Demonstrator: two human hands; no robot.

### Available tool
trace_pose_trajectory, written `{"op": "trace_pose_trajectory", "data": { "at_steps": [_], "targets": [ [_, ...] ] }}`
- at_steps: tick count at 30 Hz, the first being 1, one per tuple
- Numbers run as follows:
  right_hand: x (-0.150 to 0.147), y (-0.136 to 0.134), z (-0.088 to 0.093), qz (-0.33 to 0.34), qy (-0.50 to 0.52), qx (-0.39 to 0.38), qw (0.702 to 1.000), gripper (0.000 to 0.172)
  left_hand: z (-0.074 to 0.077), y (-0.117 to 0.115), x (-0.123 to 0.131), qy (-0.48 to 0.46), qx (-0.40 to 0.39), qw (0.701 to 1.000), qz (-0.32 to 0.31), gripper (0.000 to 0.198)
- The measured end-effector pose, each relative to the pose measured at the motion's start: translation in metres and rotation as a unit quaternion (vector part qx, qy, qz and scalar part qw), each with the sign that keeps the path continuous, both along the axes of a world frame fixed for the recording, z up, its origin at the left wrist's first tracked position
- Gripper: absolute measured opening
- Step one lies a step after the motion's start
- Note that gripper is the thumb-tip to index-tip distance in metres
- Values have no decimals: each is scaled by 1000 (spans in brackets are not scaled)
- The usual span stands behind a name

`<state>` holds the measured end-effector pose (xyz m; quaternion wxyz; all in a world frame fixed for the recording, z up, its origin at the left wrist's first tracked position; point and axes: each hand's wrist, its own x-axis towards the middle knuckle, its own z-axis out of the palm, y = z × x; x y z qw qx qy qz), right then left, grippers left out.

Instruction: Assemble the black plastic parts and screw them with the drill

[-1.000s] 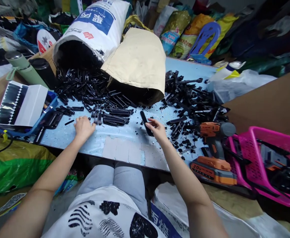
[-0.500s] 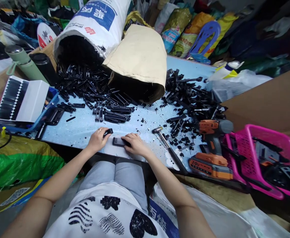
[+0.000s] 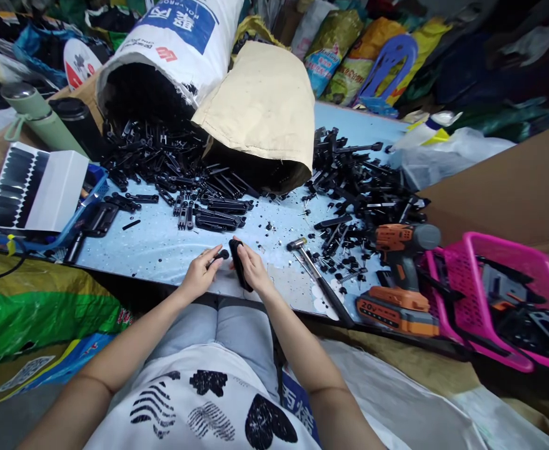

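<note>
My left hand [image 3: 199, 275] pinches a small black plastic piece [image 3: 220, 255] near the front edge of the light blue table [image 3: 162, 240]. My right hand [image 3: 254, 269] is closed round a longer black plastic bar [image 3: 238, 262], held on end close to the small piece. Both hands meet just above a pale cardboard patch at the table's front. Behind them lie heaps of black plastic parts [image 3: 171, 169], spilled from a white sack [image 3: 171, 56] and a tan sack [image 3: 260, 112].
A small hammer [image 3: 319, 281] lies right of my hands. An orange cordless drill [image 3: 403, 275] stands further right, beside a pink basket [image 3: 499, 300]. At left are a white box [image 3: 35, 190] in a blue tray, and two flasks [image 3: 44, 119]. More black parts [image 3: 363, 181] cover the right.
Both hands came back from the piles to the table's front edge. The right hand has lifted its black bar from lying flat to standing on end, next to the left hand's small piece.
</note>
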<state>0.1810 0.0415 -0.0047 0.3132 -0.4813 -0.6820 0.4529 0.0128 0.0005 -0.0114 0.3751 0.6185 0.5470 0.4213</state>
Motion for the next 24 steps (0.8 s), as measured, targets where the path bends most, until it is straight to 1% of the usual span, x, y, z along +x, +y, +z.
{"op": "trace_pose_trajectory", "data": {
  "at_steps": [1, 2, 4, 6, 8, 10, 11, 13, 16, 18, 19, 20, 22, 23, 24],
  "targets": [
    [-1, -3, 4, 10, 58, -45, 997, 59, 2, 0, 3, -13, 6, 1000, 13, 40],
    [-1, -6, 9, 18, 97, -75, 992, 60, 4, 1, 5, -17, 19, 999, 27, 40],
    [-1, -11, 14, 15, 133, -86, 987, 60, 12, 2, 6, -15, 51, 998, 36, 37],
    [-1, -14, 15, -14, 145, -80, 986, 59, 20, 3, 5, -12, 64, 998, 10, 36],
    [0, -15, 14, -30, 165, -100, 981, 61, 27, 2, 4, -9, 66, 998, -19, 36],
    [3, -14, 12, -19, 181, -122, 976, 62, 31, 1, 4, -2, 67, 997, -26, 36],
    [4, -14, 11, -5, 180, -118, 977, 61, 33, 0, 5, 4, 70, 997, -23, 36],
    [9, -12, 13, 27, 155, -78, 984, 57, 34, -2, 6, 21, 73, 997, -21, 35],
    [16, -11, 18, 81, 83, 16, 993, 51, 38, -5, 9, 50, 90, 994, -22, 34],
    [16, -14, 20, 91, 61, 53, 993, 49, 42, -6, 12, 53, 107, 993, -18, 33],
    [14, -17, 19, 81, 63, 63, 993, 48, 43, -5, 14, 47, 118, 992, -2, 32],
    [11, -21, 18, 62, 71, 70, 993, 49, 45, -5, 16, 38, 130, 990, 28, 31],
    [4, -30, 12, 11, 89, 88, 992, 50, 49, -3, 19, 17, 151, 983, 103, 31],
    [1, -35, 9, -13, 94, 97, 991, 51, 50, -1, 20, 2, 154, 980, 126, 32],
    [-1, -37, 6, -33, 96, 106, 989, 51, 52, 0, 20, -18, 144, 981, 129, 34]
  ]
}}
